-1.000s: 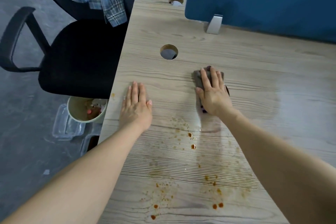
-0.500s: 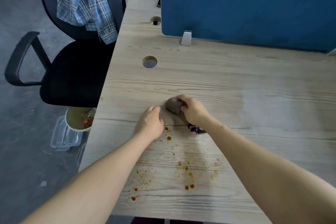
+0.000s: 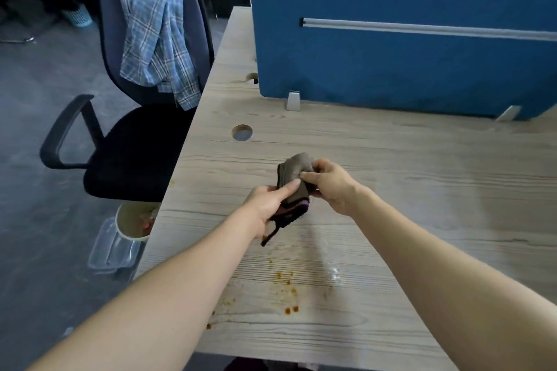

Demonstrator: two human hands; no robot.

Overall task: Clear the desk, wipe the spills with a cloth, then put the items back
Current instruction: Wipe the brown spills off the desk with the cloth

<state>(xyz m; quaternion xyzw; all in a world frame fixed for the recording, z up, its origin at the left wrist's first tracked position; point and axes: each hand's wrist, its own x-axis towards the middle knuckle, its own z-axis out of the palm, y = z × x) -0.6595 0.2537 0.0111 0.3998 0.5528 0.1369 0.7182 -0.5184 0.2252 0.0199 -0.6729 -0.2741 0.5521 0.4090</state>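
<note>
cloth (image 3: 294, 187): up off the desk (image 3: 422, 190), long way running away from the person | left hand (image 3: 266, 205): holds its near end | right hand (image 3: 328, 184): pinches its far end | orange spills (image 3: 286, 295): on the desk nearer the person, below the cloth, a bit closer to the left hand.

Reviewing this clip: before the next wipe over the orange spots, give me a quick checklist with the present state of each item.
1. Cloth in hand: ok, left hand and right hand both hold it above the desk.
2. Clean face of cloth turned out: cannot tell.
3. Spots gone: not ok, orange specks remain near the front edge.
4. Path to spots free: ok, nothing stands between the hands and them.
5. Wet patch dried: not ok, it glistens.
6. Items put back: not ok, cup sits on the floor.
</note>
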